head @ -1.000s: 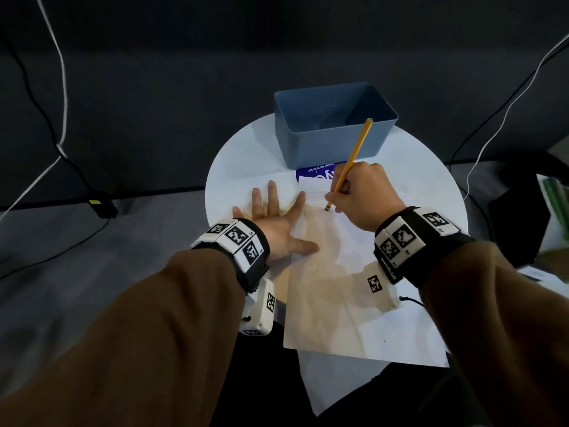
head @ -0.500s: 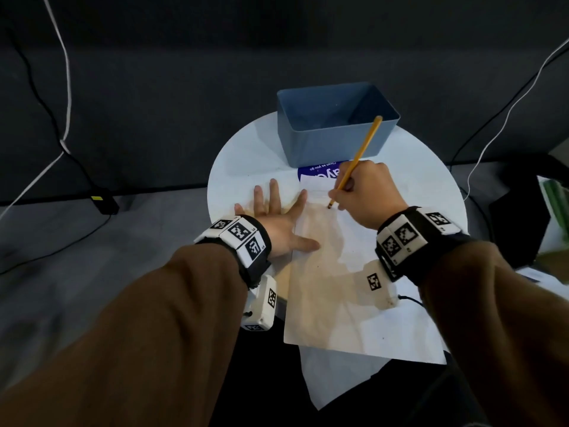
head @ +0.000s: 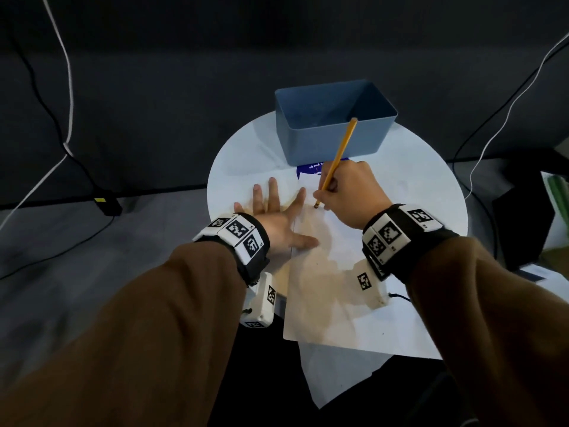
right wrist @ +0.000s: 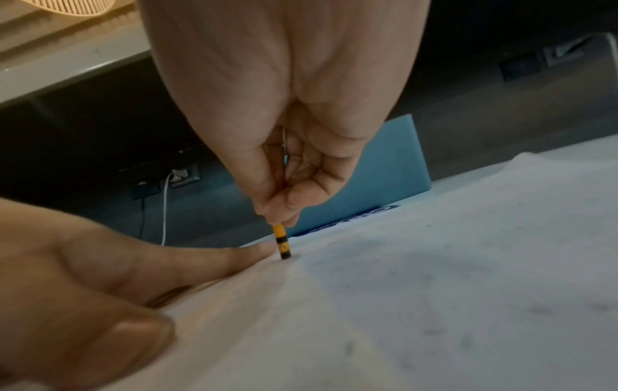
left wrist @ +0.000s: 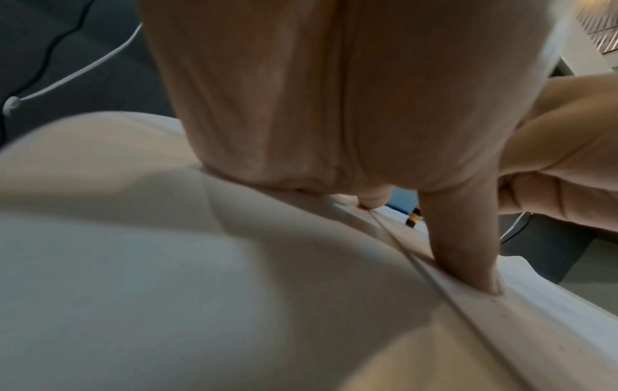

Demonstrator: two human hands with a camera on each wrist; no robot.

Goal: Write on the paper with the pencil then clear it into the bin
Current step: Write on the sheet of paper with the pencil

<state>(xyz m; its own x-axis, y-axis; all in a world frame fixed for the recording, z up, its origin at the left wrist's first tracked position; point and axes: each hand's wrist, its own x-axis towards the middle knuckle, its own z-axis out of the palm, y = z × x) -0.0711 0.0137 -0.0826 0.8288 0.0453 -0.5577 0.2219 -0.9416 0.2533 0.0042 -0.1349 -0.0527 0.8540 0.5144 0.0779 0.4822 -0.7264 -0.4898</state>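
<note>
Round white table (head: 234,167), dark floor and wall behind, cables trailing either side. Blue bin (head: 334,140) at the far edge. Your left hand (head: 277,217) lies flat, fingers spread, on the paper's (head: 332,306) left edge. Your right hand (head: 351,195) pinches the pencil (head: 338,155), tip on the paper. Since 0.5 s ago, tip shifted slightly left.

Dark wall (head: 277,41), perhaps grey floor (head: 92,272)

Left hand (left wrist: 301,105) flat on table (left wrist: 133,264), thumb (left wrist: 461,243) pressing paper (left wrist: 535,317) edge, pencil (left wrist: 414,219) tip beyond
</note>
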